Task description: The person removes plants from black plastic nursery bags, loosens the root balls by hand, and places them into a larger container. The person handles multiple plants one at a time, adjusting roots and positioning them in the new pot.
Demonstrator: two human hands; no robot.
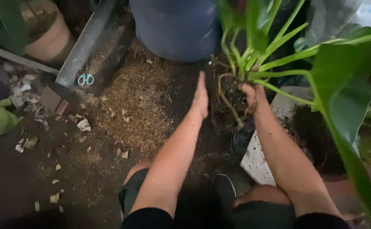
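Observation:
A green plant with long stalks, broad leaves and a dark root ball with pale hanging roots is held up in the middle. My right hand grips the root ball at the base of the stalks. My left hand is flat with fingers straight, pressed against the left side of the root ball. Both forearms reach forward from my knees.
A blue barrel-like container stands behind the plant. Brown sawdust-like mulch covers the ground. A terracotta pot, a grey metal trough and small blue-handled scissors lie at left. A white speckled slab is below the plant.

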